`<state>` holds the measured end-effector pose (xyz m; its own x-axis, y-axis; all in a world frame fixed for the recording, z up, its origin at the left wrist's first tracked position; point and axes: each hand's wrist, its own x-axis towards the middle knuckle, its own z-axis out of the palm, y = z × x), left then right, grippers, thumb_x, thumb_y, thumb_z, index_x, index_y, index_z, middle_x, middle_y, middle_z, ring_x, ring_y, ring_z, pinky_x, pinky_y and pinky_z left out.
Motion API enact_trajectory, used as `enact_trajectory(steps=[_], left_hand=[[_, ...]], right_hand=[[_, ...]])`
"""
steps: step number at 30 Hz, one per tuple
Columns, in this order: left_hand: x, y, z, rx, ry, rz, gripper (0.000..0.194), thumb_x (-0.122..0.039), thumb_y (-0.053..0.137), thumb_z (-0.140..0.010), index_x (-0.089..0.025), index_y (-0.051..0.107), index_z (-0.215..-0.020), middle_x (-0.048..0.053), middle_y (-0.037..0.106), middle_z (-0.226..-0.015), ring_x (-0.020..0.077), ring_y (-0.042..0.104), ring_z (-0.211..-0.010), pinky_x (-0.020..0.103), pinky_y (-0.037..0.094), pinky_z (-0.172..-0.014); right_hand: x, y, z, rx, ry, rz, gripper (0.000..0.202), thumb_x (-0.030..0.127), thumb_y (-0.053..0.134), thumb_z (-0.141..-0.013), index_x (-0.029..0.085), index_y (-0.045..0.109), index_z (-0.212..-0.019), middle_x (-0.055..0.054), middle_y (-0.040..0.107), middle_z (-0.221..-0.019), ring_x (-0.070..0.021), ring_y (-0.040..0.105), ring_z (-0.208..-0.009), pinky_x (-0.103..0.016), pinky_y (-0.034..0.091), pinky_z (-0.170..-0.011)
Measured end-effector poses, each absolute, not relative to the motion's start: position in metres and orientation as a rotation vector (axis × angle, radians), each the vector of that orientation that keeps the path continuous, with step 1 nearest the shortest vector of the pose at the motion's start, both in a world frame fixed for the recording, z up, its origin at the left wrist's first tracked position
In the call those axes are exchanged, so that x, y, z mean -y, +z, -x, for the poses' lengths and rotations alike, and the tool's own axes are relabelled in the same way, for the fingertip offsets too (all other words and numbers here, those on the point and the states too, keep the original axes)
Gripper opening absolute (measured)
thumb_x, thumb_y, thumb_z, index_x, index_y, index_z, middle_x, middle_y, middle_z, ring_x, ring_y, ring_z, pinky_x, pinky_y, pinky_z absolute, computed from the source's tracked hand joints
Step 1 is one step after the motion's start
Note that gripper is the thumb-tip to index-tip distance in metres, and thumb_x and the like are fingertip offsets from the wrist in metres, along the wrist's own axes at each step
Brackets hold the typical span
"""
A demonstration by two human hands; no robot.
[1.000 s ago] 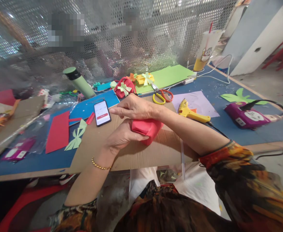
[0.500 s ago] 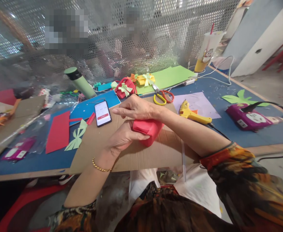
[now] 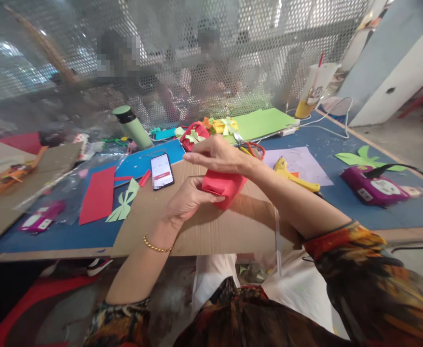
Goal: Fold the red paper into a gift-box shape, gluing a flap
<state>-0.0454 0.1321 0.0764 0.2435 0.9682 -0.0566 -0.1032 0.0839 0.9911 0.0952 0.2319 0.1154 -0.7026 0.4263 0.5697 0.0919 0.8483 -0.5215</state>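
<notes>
A small folded red paper box (image 3: 227,188) is held just above a sheet of brown cardboard (image 3: 189,236). My left hand (image 3: 187,198) grips its left side, thumb along the front face and fingers behind. Across the top of the box lies my right hand (image 3: 218,155), its fingers stretched out to the left. The palm side and whatever lies under it are hidden. Left of my hands are a lit phone (image 3: 162,171), pale green cut-paper bow pieces (image 3: 122,205) and a flat red paper piece (image 3: 97,195).
Behind my right forearm lie a yellow glue gun (image 3: 281,168) on lilac paper (image 3: 310,166) and orange-handled scissors (image 3: 257,150). Red and yellow bow-topped paper boxes (image 3: 224,126) sit at the back. A green flask (image 3: 133,127), drink cup (image 3: 312,89) and corded purple power strip (image 3: 374,185) stand around.
The view has shifted a little, so the table items appear further right. My right hand has lifted slightly at the knuckles over the box. The left hand keeps its grip.
</notes>
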Motion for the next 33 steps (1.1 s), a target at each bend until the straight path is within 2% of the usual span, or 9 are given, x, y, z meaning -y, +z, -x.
enact_trajectory(steps=[3,5,8,11,14,17,23,30,33], left_hand=[[-0.134,0.079,0.048,-0.959,1.173,-1.155,0.032,-0.021,0.101,-0.047,-0.020,0.083,-0.073,0.001,0.080,-0.080,0.0184,0.068,-0.079,0.036,0.054,-0.087],[-0.137,0.078,0.050,-0.952,1.292,-1.126,0.032,-0.021,0.100,-0.048,-0.020,0.082,-0.075,0.001,0.080,-0.082,0.0179,0.069,-0.081,0.036,0.053,-0.088],[-0.144,0.076,0.053,-0.950,1.465,-1.052,0.035,-0.024,0.100,-0.046,-0.020,0.080,-0.075,0.001,0.079,-0.081,0.0176,0.068,-0.081,0.037,0.053,-0.087],[-0.149,0.076,0.056,-0.902,1.554,-1.023,0.037,-0.025,0.101,-0.044,-0.020,0.079,-0.073,0.001,0.078,-0.079,0.0180,0.068,-0.082,0.037,0.054,-0.088],[-0.147,0.077,0.055,-0.834,1.572,-1.062,0.037,-0.029,0.102,-0.046,-0.021,0.080,-0.075,0.001,0.078,-0.077,0.0198,0.070,-0.085,0.038,0.055,-0.089],[-0.140,0.077,0.050,-0.879,1.568,-1.149,0.037,-0.036,0.102,-0.052,-0.020,0.080,-0.077,0.002,0.077,-0.077,0.0211,0.071,-0.084,0.038,0.057,-0.085],[-0.131,0.077,0.044,-1.077,1.589,-1.287,0.038,-0.040,0.101,-0.058,-0.020,0.074,-0.075,0.001,0.074,-0.075,0.0186,0.067,-0.076,0.033,0.057,-0.071],[-0.126,0.082,0.044,-0.939,1.538,-1.283,0.034,-0.047,0.094,-0.071,-0.019,0.082,-0.088,0.004,0.080,-0.087,0.0200,0.072,-0.081,0.034,0.060,-0.078],[-0.127,0.081,0.045,-0.898,1.506,-1.263,0.036,-0.052,0.089,-0.075,-0.019,0.084,-0.088,0.006,0.080,-0.084,0.0212,0.073,-0.079,0.035,0.059,-0.077]], right_hand=[[-0.229,0.143,-0.110,2.116,0.364,0.425,0.046,0.048,0.052,-0.109,0.021,0.053,-0.071,-0.002,0.053,-0.080,-0.0155,0.048,-0.081,-0.032,0.043,-0.080],[-0.223,0.161,-0.117,2.080,0.298,0.472,0.040,0.040,0.054,-0.108,0.020,0.060,-0.074,-0.002,0.056,-0.081,-0.0148,0.052,-0.082,-0.032,0.044,-0.081],[-0.209,0.176,-0.124,2.219,0.318,0.481,0.037,0.033,0.059,-0.105,0.019,0.062,-0.071,0.001,0.054,-0.071,-0.0126,0.047,-0.071,-0.031,0.041,-0.071],[-0.196,0.167,-0.128,2.353,0.359,0.432,0.038,0.030,0.063,-0.100,0.019,0.057,-0.064,0.003,0.048,-0.061,-0.0109,0.041,-0.061,-0.031,0.034,-0.061],[-0.186,0.141,-0.133,2.300,0.338,0.448,0.018,0.026,0.063,-0.098,0.018,0.070,-0.083,0.001,0.062,-0.072,-0.0108,0.050,-0.063,-0.029,0.040,-0.062],[-0.180,0.114,-0.136,2.204,0.321,0.551,0.016,0.033,0.068,-0.098,0.018,0.073,-0.096,-0.002,0.068,-0.083,-0.0101,0.054,-0.062,-0.028,0.044,-0.062],[-0.178,0.087,-0.129,2.062,0.390,0.539,0.017,0.033,0.068,-0.099,0.019,0.073,-0.092,-0.001,0.069,-0.081,-0.0113,0.057,-0.064,-0.027,0.047,-0.061],[-0.179,0.076,-0.128,1.942,0.619,0.657,0.025,0.041,0.065,-0.101,0.019,0.075,-0.101,-0.003,0.069,-0.080,-0.0133,0.064,-0.067,-0.028,0.053,-0.060],[-0.179,0.073,-0.128,1.883,0.682,0.667,0.029,0.046,0.065,-0.100,0.018,0.073,-0.100,-0.002,0.068,-0.079,-0.0131,0.066,-0.065,-0.027,0.053,-0.058]])
